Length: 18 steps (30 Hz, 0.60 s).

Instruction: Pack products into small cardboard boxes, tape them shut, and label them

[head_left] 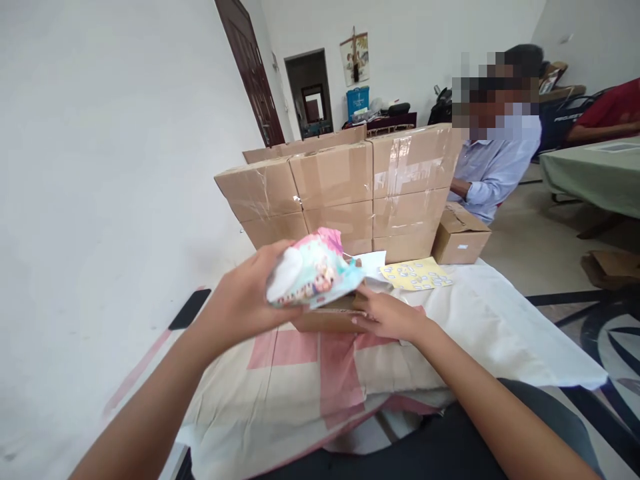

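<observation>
My left hand (245,303) is closed around a soft pink, white and teal printed packet (313,270), holding it up over a small brown cardboard box (330,319). My right hand (387,315) rests on the right side of that box, fingers pressed against its edge and open flap. The box sits on a cloth with pink and cream blocks (310,380) that covers the surface in front of me.
A wall of taped cardboard cartons (350,190) stands behind the small box. A yellow sticker sheet (415,273) and a single carton (460,233) lie to the right. Another person in a light blue shirt (495,167) sits beyond. A green table (595,173) is far right.
</observation>
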### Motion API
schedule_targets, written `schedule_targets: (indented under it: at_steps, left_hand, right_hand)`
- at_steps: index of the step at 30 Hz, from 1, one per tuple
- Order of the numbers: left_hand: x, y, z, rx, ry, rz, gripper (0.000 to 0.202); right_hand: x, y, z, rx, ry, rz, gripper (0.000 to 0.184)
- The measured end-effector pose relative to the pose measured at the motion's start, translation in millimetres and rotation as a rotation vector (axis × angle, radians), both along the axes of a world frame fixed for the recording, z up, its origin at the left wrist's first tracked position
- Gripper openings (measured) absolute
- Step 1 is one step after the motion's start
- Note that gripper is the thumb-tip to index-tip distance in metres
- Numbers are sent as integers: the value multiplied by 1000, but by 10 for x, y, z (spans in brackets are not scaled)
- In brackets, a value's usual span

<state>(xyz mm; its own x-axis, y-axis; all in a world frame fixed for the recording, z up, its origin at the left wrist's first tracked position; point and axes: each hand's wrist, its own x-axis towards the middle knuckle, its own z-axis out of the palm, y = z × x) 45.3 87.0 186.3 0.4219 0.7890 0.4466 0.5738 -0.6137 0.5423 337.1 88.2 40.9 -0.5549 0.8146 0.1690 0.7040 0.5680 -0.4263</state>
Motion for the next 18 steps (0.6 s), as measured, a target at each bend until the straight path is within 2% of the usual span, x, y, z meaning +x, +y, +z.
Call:
schedule_targets:
  at_steps: [3,7,11,15,18]
  left_hand:
    - [117,340,72,-22,-9,32,85]
    - [139,598,-48,-16,269,30,76]
    - [-8,610,-209,5,483,-20,79]
    - [-128,520,-312,-90,595,-35,79]
    - [-117,472,-438,-143,635,-98,79]
  right_hand:
    - [-91,-68,19,78,-139,17,28]
    - [-173,-141,15,204,-237,45,30]
    - [-153,-127,-49,278,-124,83,29]
    - [-76,-68,-95,241,135,-1,29]
    - [-66,-53,-106,227,215,-11,28]
